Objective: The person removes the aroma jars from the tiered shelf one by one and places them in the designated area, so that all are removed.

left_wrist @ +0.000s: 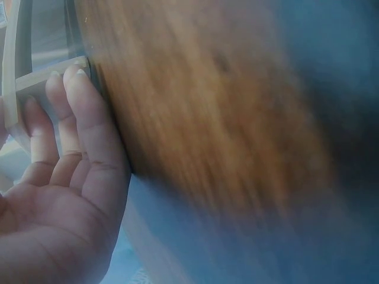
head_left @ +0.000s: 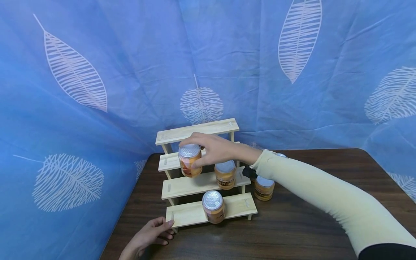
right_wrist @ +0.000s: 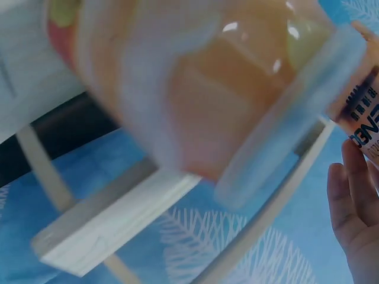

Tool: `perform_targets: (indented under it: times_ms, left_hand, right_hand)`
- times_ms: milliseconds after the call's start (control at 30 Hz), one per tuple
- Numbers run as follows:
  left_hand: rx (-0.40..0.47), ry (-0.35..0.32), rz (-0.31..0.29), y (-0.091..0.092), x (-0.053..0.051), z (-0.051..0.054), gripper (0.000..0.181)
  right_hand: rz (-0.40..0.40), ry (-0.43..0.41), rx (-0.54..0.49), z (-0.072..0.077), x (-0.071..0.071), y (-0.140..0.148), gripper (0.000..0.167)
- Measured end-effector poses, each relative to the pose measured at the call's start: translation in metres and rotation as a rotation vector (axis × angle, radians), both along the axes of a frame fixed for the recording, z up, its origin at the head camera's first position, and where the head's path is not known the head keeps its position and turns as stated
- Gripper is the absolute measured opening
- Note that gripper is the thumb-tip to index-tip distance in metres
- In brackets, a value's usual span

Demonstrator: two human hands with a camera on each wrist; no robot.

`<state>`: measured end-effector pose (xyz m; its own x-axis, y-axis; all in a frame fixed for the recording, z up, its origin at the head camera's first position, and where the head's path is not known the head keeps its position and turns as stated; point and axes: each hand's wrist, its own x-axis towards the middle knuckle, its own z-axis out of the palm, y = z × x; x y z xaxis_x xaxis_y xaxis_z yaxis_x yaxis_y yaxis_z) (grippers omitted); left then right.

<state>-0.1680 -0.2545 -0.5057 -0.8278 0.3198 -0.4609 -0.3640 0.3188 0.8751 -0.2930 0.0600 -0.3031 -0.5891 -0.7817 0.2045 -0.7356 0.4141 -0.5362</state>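
My right hand (head_left: 214,146) holds a fruit jar (head_left: 189,162) with a silvery lid, thumb on one side and fingers on the other. The jar is at the left part of the stepped wooden rack (head_left: 182,215), in front of its upper middle shelves; whether it touches one is unclear. Near the bottom left, my left hand (head_left: 151,233) pinches the lowest shelf's left end, thumb on top; its curled fingers (left_wrist: 89,118) show close up in the left wrist view. A second jar (head_left: 225,177) stands on the second-lowest shelf, and a third jar (head_left: 213,207) on the lowest.
Right of the rack, another jar (head_left: 264,189) stands on the dark wooden table (head_left: 302,224). A further lid (head_left: 281,155) shows behind the sleeved right forearm (head_left: 312,187). A blue leaf-patterned cloth (head_left: 139,54) hangs behind and to the left.
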Motion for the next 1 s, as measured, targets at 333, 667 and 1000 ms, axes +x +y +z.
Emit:
perform_targets:
  times_ms: [333, 667, 1000]
  left_hand:
    - [-0.006, -0.011, -0.006, -0.001, -0.001, 0.000, 0.038]
    - [0.009, -0.019, -0.010, -0.001, -0.002, -0.002, 0.036]
    - [0.004, -0.019, -0.016, 0.000, -0.002, 0.000, 0.038]
  right_hand:
    - [-0.033, 0.004, -0.081, 0.019, 0.002, 0.041, 0.067]
    - [-0.132, 0.097, -0.079, 0.033, 0.012, 0.094, 0.064]
    - [-0.237, 0.230, -0.069, 0.027, 0.027, 0.156, 0.064]
